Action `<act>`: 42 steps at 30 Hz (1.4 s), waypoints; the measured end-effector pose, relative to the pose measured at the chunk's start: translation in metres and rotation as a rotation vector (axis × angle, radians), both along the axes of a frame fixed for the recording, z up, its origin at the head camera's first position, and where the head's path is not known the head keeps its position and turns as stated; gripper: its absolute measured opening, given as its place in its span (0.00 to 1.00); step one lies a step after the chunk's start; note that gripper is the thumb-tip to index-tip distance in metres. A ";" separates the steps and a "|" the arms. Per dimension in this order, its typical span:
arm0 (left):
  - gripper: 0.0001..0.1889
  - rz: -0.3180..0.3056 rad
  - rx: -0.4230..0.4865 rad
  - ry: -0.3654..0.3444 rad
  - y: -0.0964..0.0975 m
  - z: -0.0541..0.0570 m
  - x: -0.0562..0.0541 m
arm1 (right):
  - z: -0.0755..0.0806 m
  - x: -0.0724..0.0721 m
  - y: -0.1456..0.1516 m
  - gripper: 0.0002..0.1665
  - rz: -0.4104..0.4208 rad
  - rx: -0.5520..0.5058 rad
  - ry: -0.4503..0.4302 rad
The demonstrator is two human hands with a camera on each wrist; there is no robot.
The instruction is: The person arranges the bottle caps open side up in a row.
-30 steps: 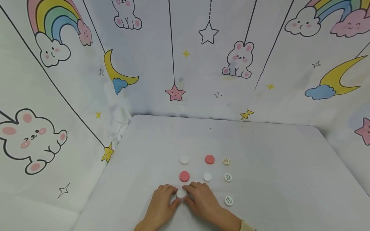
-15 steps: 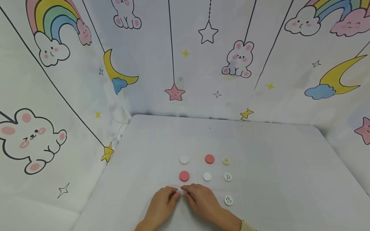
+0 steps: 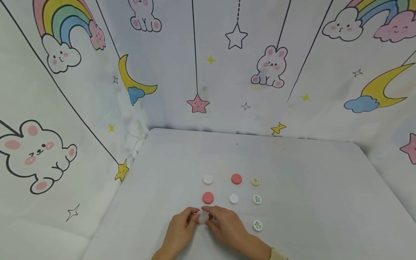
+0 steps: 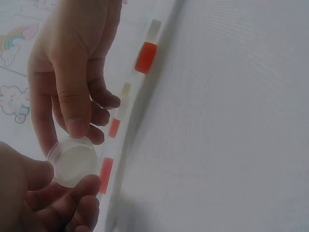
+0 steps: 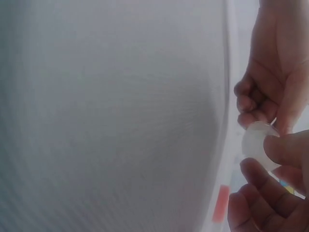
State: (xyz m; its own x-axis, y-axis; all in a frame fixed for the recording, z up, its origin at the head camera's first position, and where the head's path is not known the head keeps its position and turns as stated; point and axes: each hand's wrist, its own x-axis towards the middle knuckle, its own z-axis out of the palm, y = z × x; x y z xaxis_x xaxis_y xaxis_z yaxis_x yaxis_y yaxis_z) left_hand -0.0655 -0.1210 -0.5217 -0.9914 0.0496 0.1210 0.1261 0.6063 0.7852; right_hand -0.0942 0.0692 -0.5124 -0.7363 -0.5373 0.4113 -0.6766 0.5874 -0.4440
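Observation:
A small round translucent disc (image 3: 203, 217) with a clear rim (image 4: 72, 162) is held between both hands, low in the head view. My left hand (image 3: 180, 225) pinches its left side between thumb and fingers. From the other side my right hand (image 3: 227, 224) holds it, with the thumb and a fingertip at its edge. In the right wrist view the right thumb (image 5: 282, 147) overlaps the disc's face. Just beyond the hands lie a red disc (image 3: 208, 198) and a small white disc (image 3: 234, 199).
Farther back on the white table (image 3: 308, 202) lie another white disc (image 3: 208, 179) and a red disc (image 3: 236, 178). A column of patterned round pieces stands to the right: a yellowish one (image 3: 255, 181) and two with green marks (image 3: 257, 199). A cartoon-printed sheet (image 3: 175, 65) rises behind.
The held disc has been turned: its face showed first, then its edge half a second ago, and its face shows again now. Both hands stay on it; the other discs keep their places.

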 end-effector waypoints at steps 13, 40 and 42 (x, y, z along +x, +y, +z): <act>0.15 -0.054 0.030 0.013 0.000 0.003 0.000 | -0.003 -0.004 0.000 0.30 -0.019 0.033 0.020; 0.16 -0.092 -0.261 0.104 0.001 0.006 0.004 | -0.005 -0.008 -0.003 0.21 0.007 0.278 -0.099; 0.16 -0.099 -0.266 0.098 0.001 0.006 0.004 | -0.006 -0.008 -0.004 0.21 0.004 0.289 -0.101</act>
